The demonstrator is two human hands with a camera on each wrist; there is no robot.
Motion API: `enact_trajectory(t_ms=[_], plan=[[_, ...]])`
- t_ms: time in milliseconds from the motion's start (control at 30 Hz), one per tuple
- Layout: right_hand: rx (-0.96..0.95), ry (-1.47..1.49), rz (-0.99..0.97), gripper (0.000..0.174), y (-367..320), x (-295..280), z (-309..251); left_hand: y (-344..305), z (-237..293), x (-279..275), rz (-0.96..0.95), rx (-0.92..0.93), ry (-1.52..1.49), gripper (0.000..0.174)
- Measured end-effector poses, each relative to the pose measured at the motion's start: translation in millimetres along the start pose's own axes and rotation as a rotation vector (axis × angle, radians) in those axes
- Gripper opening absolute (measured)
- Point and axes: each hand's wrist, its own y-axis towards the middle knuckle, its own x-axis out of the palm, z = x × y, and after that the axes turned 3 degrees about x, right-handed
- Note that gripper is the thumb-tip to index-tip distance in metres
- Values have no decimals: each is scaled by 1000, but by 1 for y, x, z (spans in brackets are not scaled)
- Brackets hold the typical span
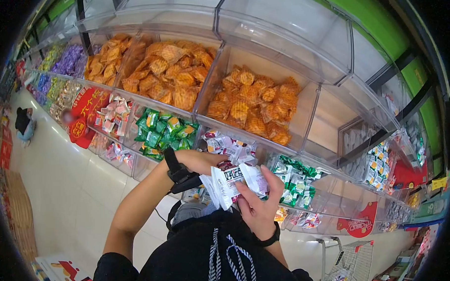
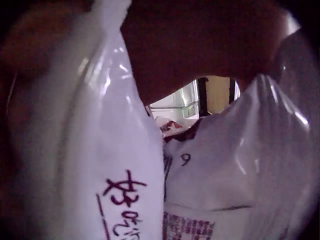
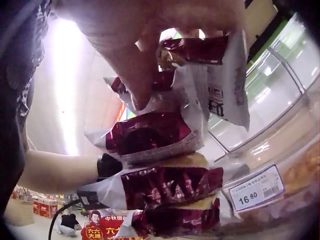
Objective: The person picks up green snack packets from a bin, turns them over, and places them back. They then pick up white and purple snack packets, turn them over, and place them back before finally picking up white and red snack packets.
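Several white-and-maroon snack packets (image 1: 226,184) are bunched between my two hands, in front of my chest. My right hand (image 1: 259,208) pinches the packets from the near right side with thumb and forefinger. From the left, my left hand (image 1: 206,161) reaches round behind the bunch and holds it, its fingers mostly hidden. Seen from the right wrist, the packets (image 3: 155,135) form a stack below the right hand's fingers (image 3: 137,85). White wrappers (image 2: 135,165) fill most of the left wrist view, under the dark shape of the left hand (image 2: 200,40).
Just beyond my hands, a clear bin holds similar white packets (image 1: 230,145). Green packets fill bins to the left (image 1: 160,130) and right (image 1: 296,182). Orange bagged snacks (image 1: 253,105) lie higher up. A shopping cart (image 1: 348,265) stands at lower right; a person (image 1: 23,125) crouches far left.
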Motion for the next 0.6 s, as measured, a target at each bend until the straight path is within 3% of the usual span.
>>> enact_trajectory(t_ms=[67, 300, 400, 500, 567, 600], plan=[[1, 31, -26, 36, 0, -2, 2, -4, 5, 1, -35, 72, -259, 62], [23, 144, -169, 40, 3, -11, 5, -6, 14, 4, -18, -19, -203, 64], [10, 170, -190, 37, 5, -13, 9, 1, -1, 8, -48, -66, -153, 72], [-7, 136, -223, 35, 5, -13, 11, -1, -8, 20, 51, 54, -324, 84], [-6, 116, -236, 34, 6, -12, 11, -3, -7, 28, -32, 97, -682, 92], [-3, 97, -252, 33, 6, -11, 11, 0, -20, 33, -71, 219, -714, 85]])
